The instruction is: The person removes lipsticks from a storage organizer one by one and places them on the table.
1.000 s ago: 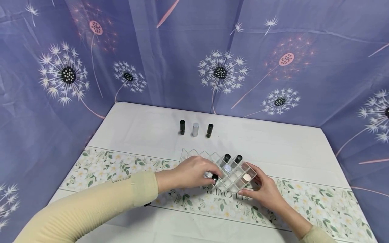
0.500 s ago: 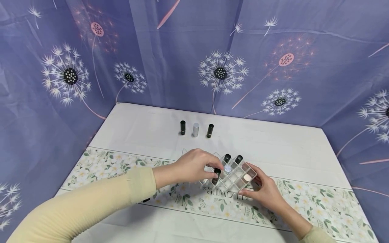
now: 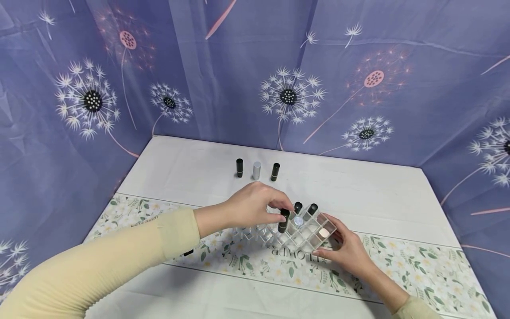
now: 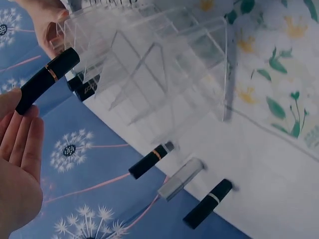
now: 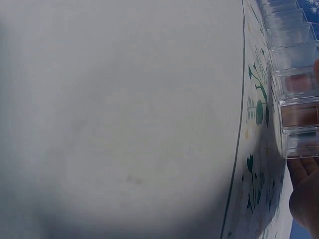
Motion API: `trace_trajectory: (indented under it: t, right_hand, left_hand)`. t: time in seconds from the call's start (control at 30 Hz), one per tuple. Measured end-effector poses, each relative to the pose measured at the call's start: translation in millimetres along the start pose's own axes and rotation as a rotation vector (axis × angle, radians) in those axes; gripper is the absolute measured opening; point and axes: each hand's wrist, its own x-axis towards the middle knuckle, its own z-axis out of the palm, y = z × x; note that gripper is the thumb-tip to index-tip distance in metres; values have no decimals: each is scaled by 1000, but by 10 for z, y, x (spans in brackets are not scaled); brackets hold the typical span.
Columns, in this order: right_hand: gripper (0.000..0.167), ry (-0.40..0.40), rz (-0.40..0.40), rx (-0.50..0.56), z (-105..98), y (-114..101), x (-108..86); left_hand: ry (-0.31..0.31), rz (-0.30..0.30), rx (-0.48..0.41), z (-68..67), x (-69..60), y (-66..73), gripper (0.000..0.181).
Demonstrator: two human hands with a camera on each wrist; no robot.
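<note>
Organizer (image 3: 306,234) sits partly hidden behind left hand (image 3: 255,206) in head view.

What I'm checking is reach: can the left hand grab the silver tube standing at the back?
Probably not: the left hand pinches a black tube, though the silver tube looks near and unblocked.

In the head view, the left hand (image 3: 256,206) hid part of the clear rack (image 3: 301,243), and a black thing (image 3: 188,252) beside the sleeve (image 3: 119,252) showed too small to identify. The right wrist view's edge cut off the rack and right hand (image 5: 305,199).
</note>
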Motion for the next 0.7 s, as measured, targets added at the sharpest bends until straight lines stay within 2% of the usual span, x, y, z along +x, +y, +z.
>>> trace_trajectory:
  t: [0.17,0.37,0.7]
  right_hand:
    - [102,1,4,-5,2,8,2]
    - [103,4,4,2,5,16,-4]
    - [102,3,1,15,-4,-3,2]
  left_hand:
    - [9,-20,10,-134,50,15,25]
    - [48,-15,39,-256,165,-1,25]
    - [82,-38,101,-319,344,-84,24]
